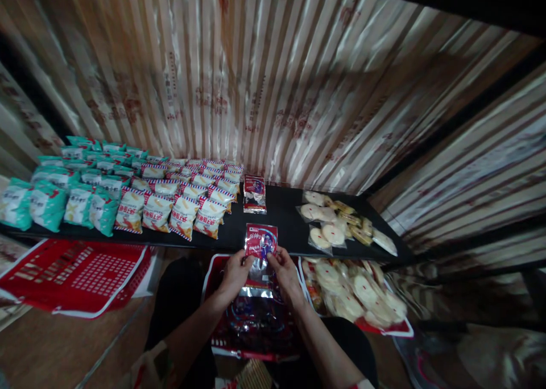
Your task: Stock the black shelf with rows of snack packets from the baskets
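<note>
A red and purple snack packet with a clear, shiny lower part is held between my two hands, just over the front edge of the black shelf. My left hand pinches its left side; my right hand grips the right side. Behind it on the shelf lies a matching red packet. Below my forearms sits a red basket with a white rim, holding several dark, glossy packets whose outlines blur together.
Rows of white snack bags and teal bags fill the shelf's left. Bagged round crackers lie to the right. Another basket of round crackers stands below right; a red basket is at left. Striped sheeting hangs behind.
</note>
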Tool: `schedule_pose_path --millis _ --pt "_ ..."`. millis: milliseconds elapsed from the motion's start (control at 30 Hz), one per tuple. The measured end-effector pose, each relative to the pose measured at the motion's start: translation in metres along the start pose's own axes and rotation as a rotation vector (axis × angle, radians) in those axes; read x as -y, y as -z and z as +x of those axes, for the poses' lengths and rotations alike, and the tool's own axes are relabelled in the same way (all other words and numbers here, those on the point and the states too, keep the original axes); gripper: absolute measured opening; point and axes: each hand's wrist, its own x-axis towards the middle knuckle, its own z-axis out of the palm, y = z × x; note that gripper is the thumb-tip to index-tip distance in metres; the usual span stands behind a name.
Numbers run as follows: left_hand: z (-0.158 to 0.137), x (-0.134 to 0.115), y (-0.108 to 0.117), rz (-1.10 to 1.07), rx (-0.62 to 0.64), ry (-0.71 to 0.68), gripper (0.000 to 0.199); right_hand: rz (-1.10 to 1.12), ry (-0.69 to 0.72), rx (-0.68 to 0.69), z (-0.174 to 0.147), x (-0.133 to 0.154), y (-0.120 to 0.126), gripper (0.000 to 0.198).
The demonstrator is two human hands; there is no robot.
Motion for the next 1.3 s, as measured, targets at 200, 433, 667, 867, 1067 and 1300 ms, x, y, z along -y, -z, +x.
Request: schedule_pose_path --millis 200,433,667,867,1067,1300 --pt "0.027 -0.005 -0.005 0.030 -0.034 -0.005 0.021 0.019 0.022 -0.026 0.044 0.013 -0.009 0.046" --pt "0.058 -0.003 -0.010 0.094 -0.094 0.017 0.033 -0.067 0.070 -0.086 0.104 0.019 -0.018 0.052" --pt "0.085 -0.020 -0.013 0.205 -0.169 -0.015 0.049 -0.154 0.100 -0.115 0.153 0.018 -0.031 0.055" --pt "0.108 -0.028 -0.019 0.224 -0.227 -0.125 0.057 -0.372 0.135 -0.171 0.185 0.019 -0.032 0.040" --pt "0.122 -0.027 -0.022 0.388 -0.257 -0.129 0.043 -0.682 0.158 -0.225 0.201 0.024 -0.033 0.026" --pt "0.125 -0.028 -0.022 0.551 -0.224 -0.114 0.040 -0.905 0.166 -0.259 0.204 0.022 -0.038 0.031"
